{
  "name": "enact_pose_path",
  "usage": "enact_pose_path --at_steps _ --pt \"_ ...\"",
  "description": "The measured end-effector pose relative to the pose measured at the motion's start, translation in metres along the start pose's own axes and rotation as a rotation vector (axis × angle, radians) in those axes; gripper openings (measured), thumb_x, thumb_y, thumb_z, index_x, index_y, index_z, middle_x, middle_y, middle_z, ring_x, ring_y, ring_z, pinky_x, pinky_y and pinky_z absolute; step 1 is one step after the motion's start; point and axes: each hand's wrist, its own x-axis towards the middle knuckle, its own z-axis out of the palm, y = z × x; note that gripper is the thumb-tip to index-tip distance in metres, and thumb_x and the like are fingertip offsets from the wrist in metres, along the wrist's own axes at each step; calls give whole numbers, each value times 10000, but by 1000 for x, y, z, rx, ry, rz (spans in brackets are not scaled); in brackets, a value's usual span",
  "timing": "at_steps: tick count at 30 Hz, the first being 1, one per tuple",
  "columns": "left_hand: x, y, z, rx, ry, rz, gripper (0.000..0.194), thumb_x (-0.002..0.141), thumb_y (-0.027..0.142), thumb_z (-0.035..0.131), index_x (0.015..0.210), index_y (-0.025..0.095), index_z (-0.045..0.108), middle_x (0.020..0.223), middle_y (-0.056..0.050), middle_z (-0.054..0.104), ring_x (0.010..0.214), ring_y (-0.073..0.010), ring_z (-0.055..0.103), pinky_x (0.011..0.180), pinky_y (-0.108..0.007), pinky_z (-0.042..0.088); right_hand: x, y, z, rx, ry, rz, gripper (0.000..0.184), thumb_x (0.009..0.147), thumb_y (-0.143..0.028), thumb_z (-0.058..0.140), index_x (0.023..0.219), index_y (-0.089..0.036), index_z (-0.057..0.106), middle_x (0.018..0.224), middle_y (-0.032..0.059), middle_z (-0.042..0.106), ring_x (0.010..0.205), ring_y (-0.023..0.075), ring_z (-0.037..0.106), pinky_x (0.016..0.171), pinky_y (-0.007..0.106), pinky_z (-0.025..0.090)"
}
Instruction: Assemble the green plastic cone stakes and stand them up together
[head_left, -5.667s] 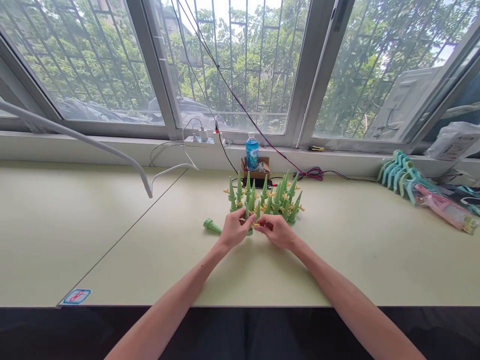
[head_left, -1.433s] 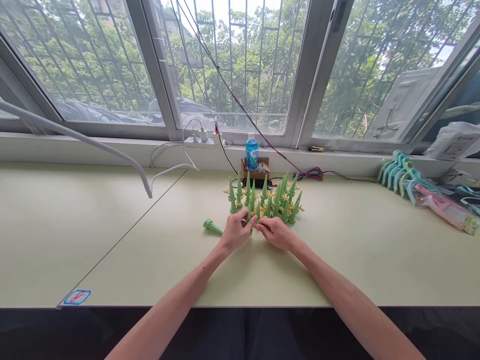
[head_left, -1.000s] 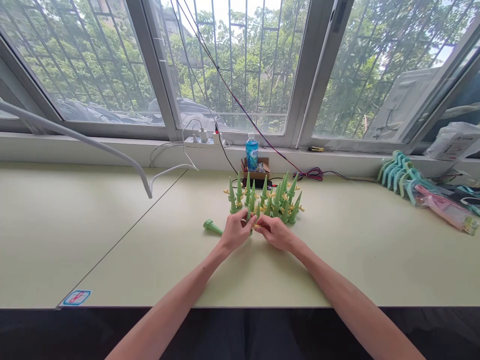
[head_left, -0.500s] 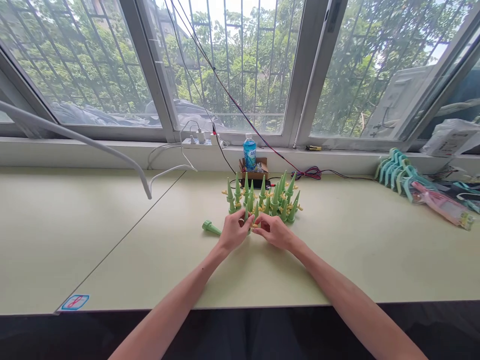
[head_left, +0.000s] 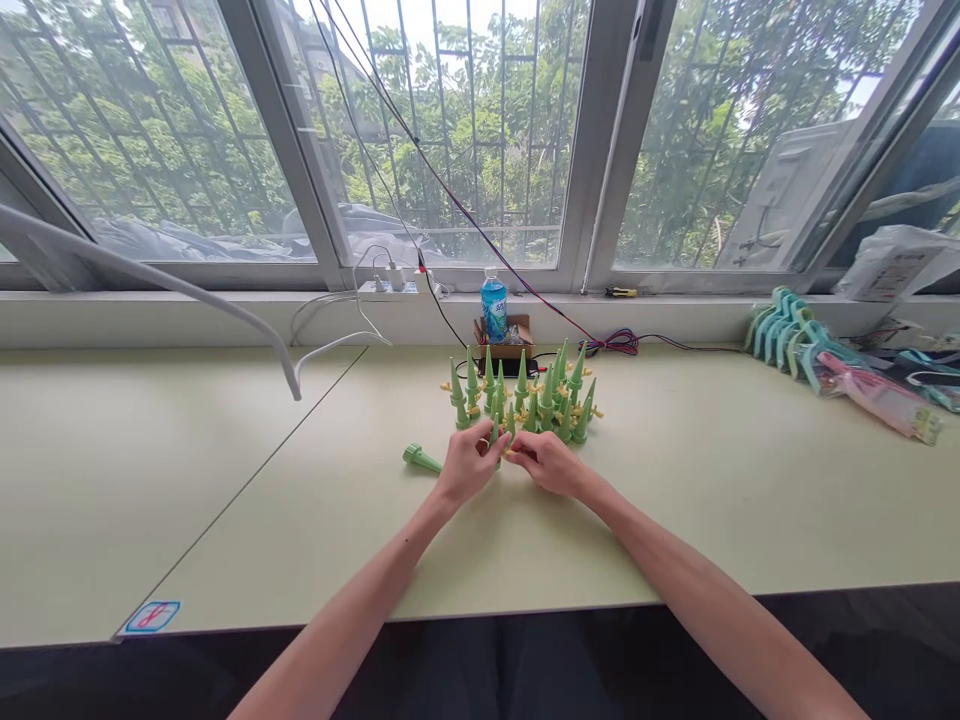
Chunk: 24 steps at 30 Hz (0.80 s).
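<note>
My left hand (head_left: 469,460) is closed round a green plant watering spike (head_left: 493,430), held upright with its point up. From the right, the fingertips of my right hand (head_left: 549,460) pinch a small yellow valve (head_left: 508,452) at the spike's side; the fingers partly hide it. Just beyond both hands stand several more green spikes (head_left: 548,390) in a cluster, points up, with yellow valves on their sides. One loose green spike (head_left: 421,457) lies on its side left of my left hand, its tip hidden behind that hand.
Behind the cluster, a blue bottle (head_left: 494,308) stands by a small cardboard box (head_left: 484,350), with a dark phone-like object in front. Bundled cables (head_left: 615,343) lie to its right. Hangers (head_left: 784,330) sit at the far right. A white bent tube (head_left: 225,298) reaches over the left table.
The camera view has shifted slightly. My right fingers have turned a little at the yellow valve; my left hand keeps its hold on the spike.
</note>
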Motion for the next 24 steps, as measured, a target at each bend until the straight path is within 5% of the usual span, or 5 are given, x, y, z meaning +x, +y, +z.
enact_pose_path --at_steps 17,24 --pt "9 -18 -6 168 135 -46 234 872 384 510 753 188 558 613 25 540 477 -104 432 515 -236 347 3 10 -14 -160 155 17 431 941 -412 446 579 -180 450 508 -42 366 492 95 289 503 241 262" --pt "10 -27 -4 96 99 -84 186 872 367 508 856 185 548 764 -23 632 516 -127 562 516 -255 427 3 12 -17 -215 91 19 351 893 -342 525 587 -172 494 513 -34 446 488 91 354 521 236 284"
